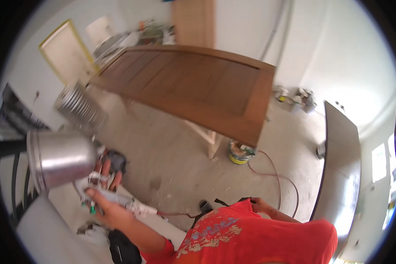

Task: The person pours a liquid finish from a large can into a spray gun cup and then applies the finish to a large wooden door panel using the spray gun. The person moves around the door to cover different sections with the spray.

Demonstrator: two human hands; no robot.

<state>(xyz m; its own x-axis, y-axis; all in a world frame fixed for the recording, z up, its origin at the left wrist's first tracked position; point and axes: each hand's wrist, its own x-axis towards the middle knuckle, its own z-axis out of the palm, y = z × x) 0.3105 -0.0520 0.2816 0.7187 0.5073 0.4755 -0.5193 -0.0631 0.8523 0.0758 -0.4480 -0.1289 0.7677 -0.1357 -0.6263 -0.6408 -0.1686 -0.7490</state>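
Note:
A spray gun with a large silver metal cup (65,157) is gripped in my left hand (112,207), out at the left. Its pale body lies in the palm, and the fingers reach round it. A reddish hose (174,214) trails from the gun toward my body. My right hand (260,205) is bent in at the front of my red shirt (251,233), by its hem. The fingers look closed beside a strip of black cloth (222,203). What they hold, if anything, is partly hidden.
Ahead, a brown panelled door (185,83) lies flat on wooden supports (210,140). Below its near corner stands a bucket (240,154) with the hose (290,180) curving past. A dark panel (341,163) leans at the right. Ribbed silver ducting (79,103) is at the left.

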